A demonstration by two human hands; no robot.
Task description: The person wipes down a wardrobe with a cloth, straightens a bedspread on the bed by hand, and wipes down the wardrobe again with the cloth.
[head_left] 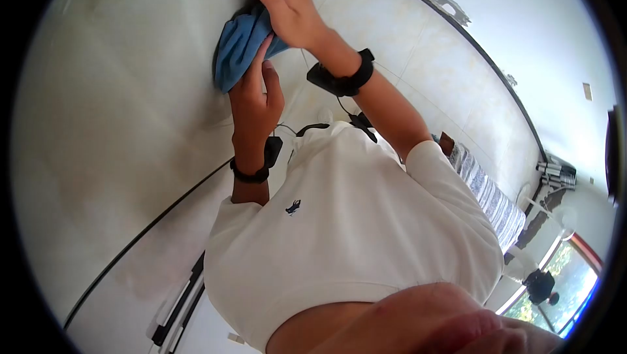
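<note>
Head view: one crumpled blue cloth point(239, 48) is bunching in soft folds against the left hand point(255, 100) and right hand point(292, 14); both hands' fingers are partly hiding, so I cannot tell their grip. Two black bands point(358, 78) are circling the wrists.

Blue cloth point(240, 47), crumpled, apparently dark-edged

Soft daylight, bright window point(577, 278) at lower right, fisheye bending, black corners, shadow beside blue cloth point(239, 46)
</note>
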